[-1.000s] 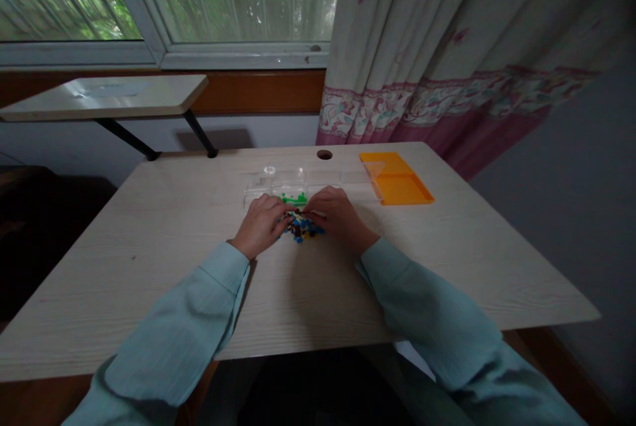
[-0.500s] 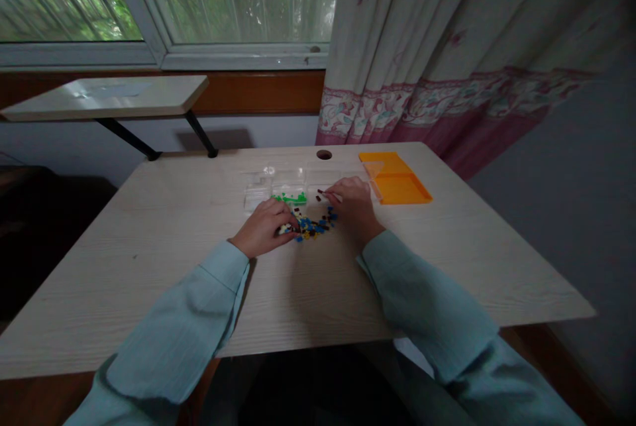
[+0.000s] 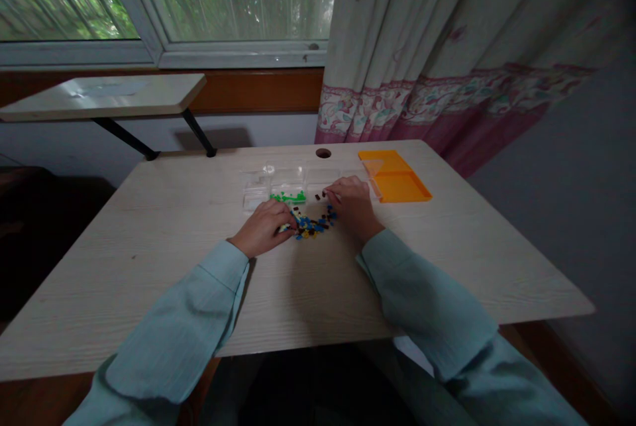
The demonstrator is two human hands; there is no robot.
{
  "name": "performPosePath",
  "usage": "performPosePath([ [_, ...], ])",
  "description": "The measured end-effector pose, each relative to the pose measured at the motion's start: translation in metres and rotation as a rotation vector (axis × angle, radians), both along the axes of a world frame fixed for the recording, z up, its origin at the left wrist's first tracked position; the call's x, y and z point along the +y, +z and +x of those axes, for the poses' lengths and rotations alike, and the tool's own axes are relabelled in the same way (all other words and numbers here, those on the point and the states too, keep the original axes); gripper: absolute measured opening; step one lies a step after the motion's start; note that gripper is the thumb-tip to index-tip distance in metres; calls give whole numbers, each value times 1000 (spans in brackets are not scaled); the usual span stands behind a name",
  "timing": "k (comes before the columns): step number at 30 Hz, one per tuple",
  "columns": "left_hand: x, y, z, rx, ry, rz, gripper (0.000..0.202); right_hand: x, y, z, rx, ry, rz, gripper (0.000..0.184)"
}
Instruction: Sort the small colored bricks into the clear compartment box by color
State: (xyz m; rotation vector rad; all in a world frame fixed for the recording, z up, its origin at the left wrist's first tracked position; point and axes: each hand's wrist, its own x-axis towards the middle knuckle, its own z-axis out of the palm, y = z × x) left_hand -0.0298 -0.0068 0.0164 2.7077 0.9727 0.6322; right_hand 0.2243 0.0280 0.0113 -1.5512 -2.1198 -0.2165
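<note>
A loose pile of tiny blue, yellow, white and dark brown toy bricks (image 3: 313,226) lies on the table in front of me. At its left edge rests my left hand (image 3: 264,226), thumb and fingers apart around a few pale pieces. My right hand (image 3: 352,204) is over the near right part of a clear plastic compartment box (image 3: 288,174), thumb and forefinger pinched on a small dark brown brick (image 3: 324,193). Close beside those fingertips sits another dark brown brick (image 3: 317,197). Green bricks (image 3: 289,197) fill part of the compartment to the left.
An orange tray-like lid (image 3: 400,181) lies right of the box, partly under a clear flap. A round cable hole (image 3: 323,153) is in the table (image 3: 199,293) behind the box. A raised shelf (image 3: 109,98) stands at the back left. Curtains (image 3: 387,48) hang behind.
My right fingertips have shifted very slightly, and the dark brown brick in them has turned, with less of it showing. My left hand stays at the pile.
</note>
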Motion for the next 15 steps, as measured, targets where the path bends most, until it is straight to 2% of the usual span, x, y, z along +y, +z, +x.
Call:
performPosePath([
  [8, 0, 0, 1, -22, 34, 19, 20, -2, 0, -1, -1, 15, -13, 26],
  [12, 0, 1, 2, -70, 106, 44, 22, 0, -1, -1, 43, 20, 11, 27],
  [15, 0, 0, 3, -122, 174, 64, 22, -1, 3, -4, 111, 97, 25, 24],
])
